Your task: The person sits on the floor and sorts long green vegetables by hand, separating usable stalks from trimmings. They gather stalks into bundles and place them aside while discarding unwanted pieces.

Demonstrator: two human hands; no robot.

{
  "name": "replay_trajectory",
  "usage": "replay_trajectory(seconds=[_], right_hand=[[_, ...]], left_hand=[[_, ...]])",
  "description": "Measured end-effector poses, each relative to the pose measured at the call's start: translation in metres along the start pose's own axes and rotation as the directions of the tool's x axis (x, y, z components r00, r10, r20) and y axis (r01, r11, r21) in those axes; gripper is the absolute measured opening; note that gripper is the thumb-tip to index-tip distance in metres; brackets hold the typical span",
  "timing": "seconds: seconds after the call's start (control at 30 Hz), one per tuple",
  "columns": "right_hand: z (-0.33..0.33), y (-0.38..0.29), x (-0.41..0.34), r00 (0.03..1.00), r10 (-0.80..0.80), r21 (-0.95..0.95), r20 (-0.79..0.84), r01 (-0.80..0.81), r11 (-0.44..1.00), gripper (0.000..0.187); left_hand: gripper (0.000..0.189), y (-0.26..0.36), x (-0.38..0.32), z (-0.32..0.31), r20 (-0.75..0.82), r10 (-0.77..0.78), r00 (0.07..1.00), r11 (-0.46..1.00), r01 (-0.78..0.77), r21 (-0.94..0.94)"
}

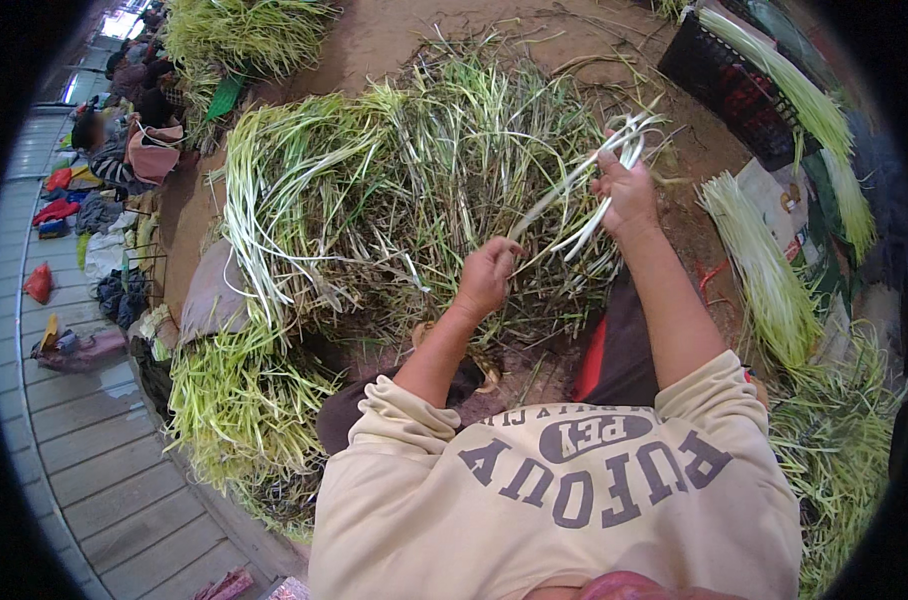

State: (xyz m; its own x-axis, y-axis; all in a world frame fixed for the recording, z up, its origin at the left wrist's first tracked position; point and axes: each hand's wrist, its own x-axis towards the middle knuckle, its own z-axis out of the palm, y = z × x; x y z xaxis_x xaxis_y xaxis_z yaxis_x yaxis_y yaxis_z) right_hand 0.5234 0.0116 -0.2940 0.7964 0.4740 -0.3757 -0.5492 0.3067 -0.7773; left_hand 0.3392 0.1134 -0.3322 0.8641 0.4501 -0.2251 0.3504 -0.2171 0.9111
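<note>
My right hand [628, 191] is raised over the right side of a large heap of long leafy stalks [469, 172], gripping a small bunch of white stalks [634, 139]. Some of them bend over above the fingers, and their pale ends hang below the palm. One blurred stalk [547, 202] stretches from this bunch down to my left hand [491, 274], whose fingers pinch its lower part. Under both hands, the heap is a tangle of green leaves and brown, dry strands. Cleaner white stalks [255, 217] lie along its left end.
Trimmed pale stalks lie in a bundle [761, 270] at the right, near a black plastic crate [728, 82] with more stalks across it. Loose yellow-green leaves [244, 405] are piled at my left. Farther left, a person [116, 146] sits near scattered cloths and bags.
</note>
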Motion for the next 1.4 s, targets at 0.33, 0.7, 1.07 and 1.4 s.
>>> replay_trajectory(seconds=[0.33, 0.7, 1.07, 1.4], right_hand=[[-0.018, -0.019, 0.015, 0.97, -0.244, -0.156, -0.004, 0.241, 0.958, 0.023], [-0.007, 0.001, -0.003, 0.993, 0.037, -0.237, 0.108, -0.01, 0.972, 0.017], [-0.017, -0.012, 0.009, 0.987, -0.139, 0.009, 0.076, 0.139, 0.99, 0.011], [0.0, 0.025, -0.018, 0.948, 0.292, -0.198, 0.122, -0.265, 0.944, 0.02]], left_hand=[[0.013, 0.024, -0.011, -0.02, 0.191, -0.281, 0.94, 0.898, 0.328, -0.292], [0.015, 0.019, 0.016, 0.032, 0.177, 0.098, 0.979, 0.988, -0.116, 0.097], [0.024, -0.055, 0.096, 0.098, -0.058, -0.259, 0.964, 0.795, 0.246, 0.554], [0.009, 0.019, 0.034, 0.031, -0.156, 0.069, 0.985, 0.967, -0.105, -0.234]])
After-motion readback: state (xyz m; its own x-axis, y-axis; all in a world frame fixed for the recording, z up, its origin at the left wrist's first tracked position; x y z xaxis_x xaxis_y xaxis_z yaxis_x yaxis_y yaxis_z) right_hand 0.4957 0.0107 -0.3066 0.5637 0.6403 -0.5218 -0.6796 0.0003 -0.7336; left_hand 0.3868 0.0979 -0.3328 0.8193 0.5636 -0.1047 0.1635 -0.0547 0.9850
